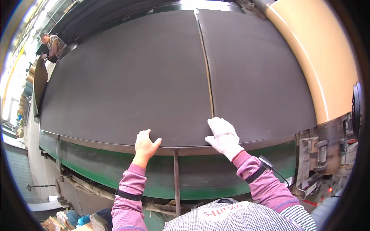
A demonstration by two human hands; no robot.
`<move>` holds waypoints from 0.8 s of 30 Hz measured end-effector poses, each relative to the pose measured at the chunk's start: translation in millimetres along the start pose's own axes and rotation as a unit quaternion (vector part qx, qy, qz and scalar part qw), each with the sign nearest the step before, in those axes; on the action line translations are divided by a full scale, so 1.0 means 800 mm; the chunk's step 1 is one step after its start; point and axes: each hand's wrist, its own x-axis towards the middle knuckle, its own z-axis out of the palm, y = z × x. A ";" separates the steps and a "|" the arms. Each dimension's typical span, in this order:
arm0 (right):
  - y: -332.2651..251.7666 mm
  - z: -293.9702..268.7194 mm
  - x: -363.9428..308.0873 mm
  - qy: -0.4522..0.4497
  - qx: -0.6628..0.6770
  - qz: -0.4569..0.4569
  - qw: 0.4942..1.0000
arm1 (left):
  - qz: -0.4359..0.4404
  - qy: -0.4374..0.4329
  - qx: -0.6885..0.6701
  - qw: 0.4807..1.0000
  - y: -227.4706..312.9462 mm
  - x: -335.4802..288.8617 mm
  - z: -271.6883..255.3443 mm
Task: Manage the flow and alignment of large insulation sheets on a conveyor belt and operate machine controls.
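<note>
Two large dark brown sheets lie side by side on a wide green conveyor belt. The left sheet and the right sheet meet at a seam running away from me. My left hand, bare, rests with fingers spread on the near edge of the left sheet. My right hand, in a white glove, presses flat on the near end of the seam, touching the right sheet's corner. Neither hand grips anything.
A tan roller curves along the right side, with metal brackets below it. A thin metal post stands in front of the belt. Another person stands at the far left end, holding the sheet's edge. Clutter lies on the floor at lower left.
</note>
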 end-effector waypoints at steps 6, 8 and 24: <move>0.102 -0.021 -0.050 0.045 -0.011 0.002 0.999 | -0.010 0.120 0.216 0.969 -0.077 0.027 -0.033; 0.148 -0.021 -0.053 0.018 0.012 0.052 0.998 | -0.229 0.107 0.159 0.954 -0.117 0.026 -0.050; 0.350 -0.093 -0.165 0.236 0.070 0.147 0.958 | 0.070 -0.231 0.091 0.966 0.040 -0.011 -0.031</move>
